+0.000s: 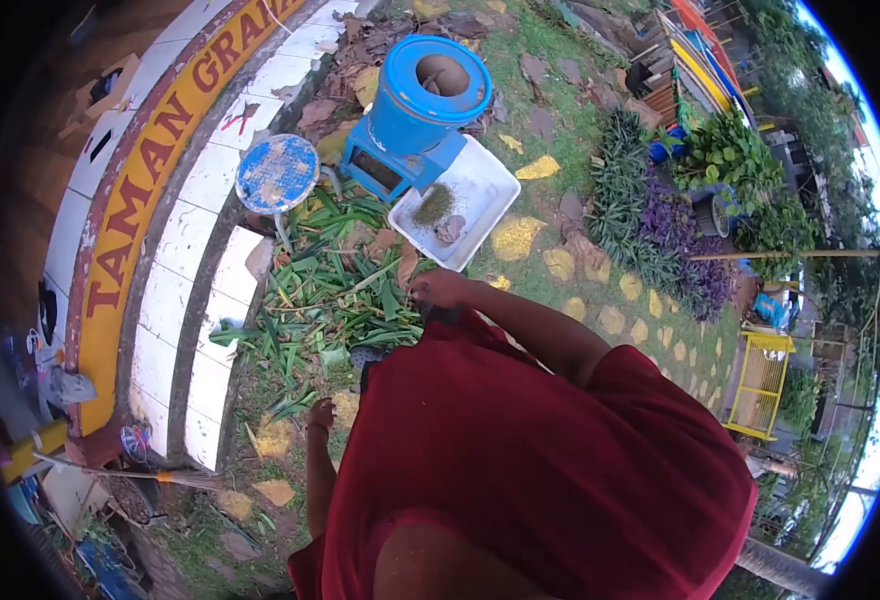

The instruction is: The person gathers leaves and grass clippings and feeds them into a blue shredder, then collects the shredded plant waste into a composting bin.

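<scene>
My right hand [440, 289] is in front of my body, below the white tray [500, 178], with its fingers curled in. A brown dry leaf [407, 264] shows right by those fingertips; whether they grip it I cannot make out. Lower and to the left hangs my left hand [322, 411], fingers loosely apart and nothing visible in them. Cut green leaves [345, 300] lie heaped on the ground between the hands and a blue machine [410, 125] with a round top opening. Inside the tray are a small pile of greenish shreds [433, 205] and a dry leaf [450, 230].
A round blue stool [278, 173] stands left of the machine, beside white tiled steps [175, 255] and a yellow lettered ledge [145, 180]. A broom [175, 478] lies at lower left. Yellow stepping stones [518, 237], plants [660, 220] and a yellow rack [760, 385] are on the right.
</scene>
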